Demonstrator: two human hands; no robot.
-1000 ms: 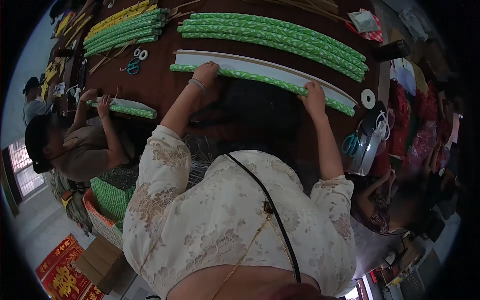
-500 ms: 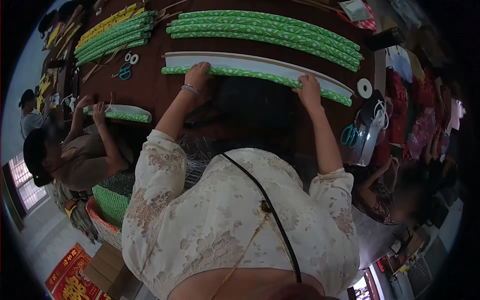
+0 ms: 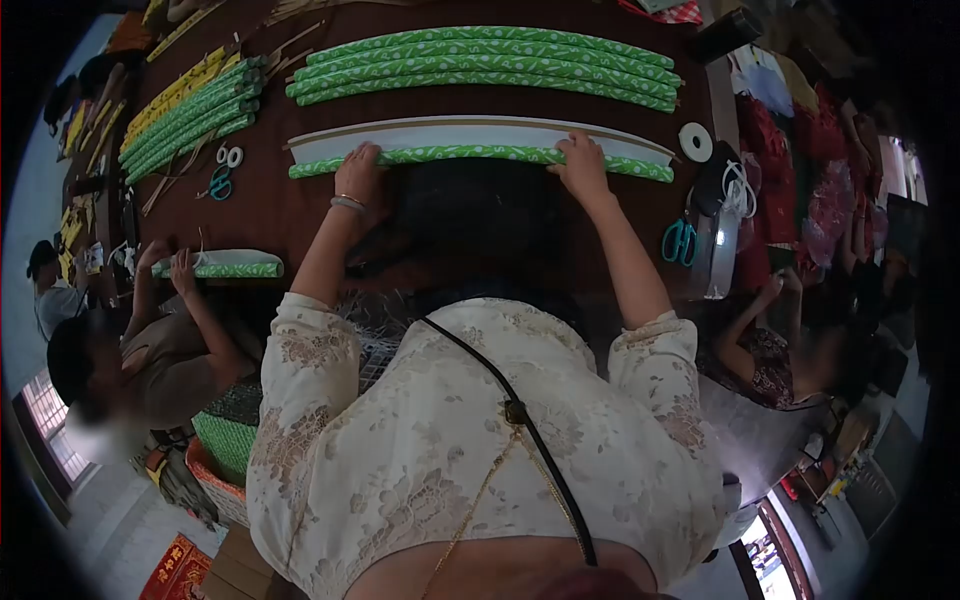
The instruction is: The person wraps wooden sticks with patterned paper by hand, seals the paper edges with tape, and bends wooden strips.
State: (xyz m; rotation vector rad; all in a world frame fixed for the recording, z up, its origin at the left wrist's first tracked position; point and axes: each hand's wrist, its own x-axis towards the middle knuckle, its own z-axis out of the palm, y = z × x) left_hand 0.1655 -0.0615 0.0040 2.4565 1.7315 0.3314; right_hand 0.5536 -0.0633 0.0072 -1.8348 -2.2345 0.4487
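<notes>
A long sheet of green patterned paper [image 3: 460, 154] lies across the brown table, its near side rolled into a tube. Its white inner face [image 3: 450, 135] shows behind the roll, with a thin brown strip along the far edge. My left hand [image 3: 360, 173] has its fingers curled over the roll towards its left end. Around the roll's right part my right hand [image 3: 582, 166] is closed in the same way. Just beyond lie several finished green rolls [image 3: 480, 68], side by side.
Green and yellow rolls [image 3: 190, 115] and blue-handled scissors [image 3: 220, 182] lie at the left. At the right are a white tape roll [image 3: 695, 142], more scissors [image 3: 679, 243] and a clear box [image 3: 716, 262]. A co-worker [image 3: 170, 350] at the left handles a shorter green roll [image 3: 235, 269].
The whole view has shifted and turned slightly with my head. Both hands keep about the same places on the paper roll; no clear rolling shows.
</notes>
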